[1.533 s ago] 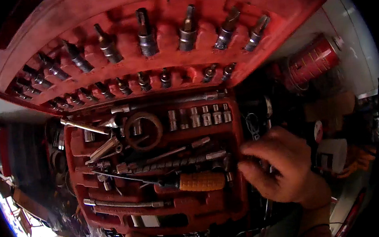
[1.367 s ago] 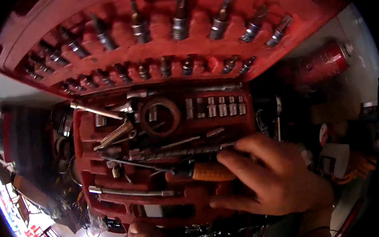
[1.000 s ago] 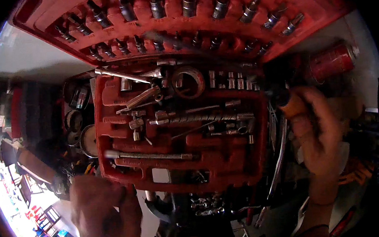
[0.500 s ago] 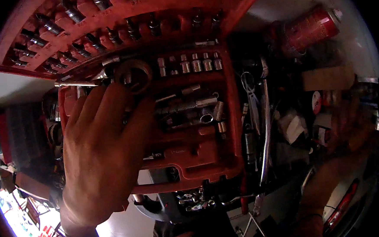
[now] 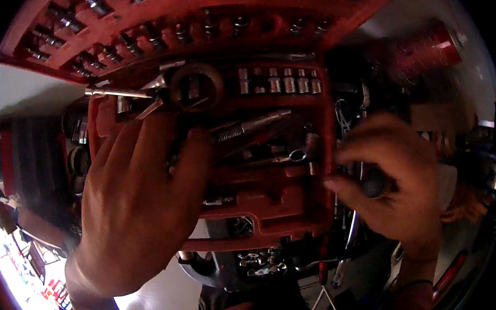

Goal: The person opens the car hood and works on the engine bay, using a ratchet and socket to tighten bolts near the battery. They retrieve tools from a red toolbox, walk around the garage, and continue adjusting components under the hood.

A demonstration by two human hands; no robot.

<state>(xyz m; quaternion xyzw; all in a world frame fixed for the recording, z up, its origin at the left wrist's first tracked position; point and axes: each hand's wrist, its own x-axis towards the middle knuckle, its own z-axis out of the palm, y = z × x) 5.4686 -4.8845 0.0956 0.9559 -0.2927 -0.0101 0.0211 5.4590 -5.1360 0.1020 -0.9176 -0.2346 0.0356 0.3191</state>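
Note:
My left hand (image 5: 142, 195) is spread over the left part of a red socket-set case (image 5: 281, 229), thumb apart from the fingers. Its fingertips are partly hidden, close to a slim metal bar (image 5: 151, 108) and a metal ring (image 5: 218, 83). My right hand (image 5: 411, 185), slightly blurred, hangs over the case's right edge. Its fingers curl around a dark, round-ended thing (image 5: 376, 182), with the thumb and forefinger tips apart. Inside the case lie a row of silver sockets (image 5: 288, 82), a long ribbed metal tool (image 5: 252, 124) and a ring-ended piece (image 5: 298, 155).
The raised red lid (image 5: 221, 3) holds several bits. Right of the case, a red can (image 5: 432, 50) lies on its side among dark clutter and a long silver bar (image 5: 352, 231). Loose metal parts (image 5: 263, 262) sit below the near edge.
My right hand has come left from the clutter to the case's edge, now with a dark round-ended thing in it. The case appears shifted right in view; my left hand stays over it.

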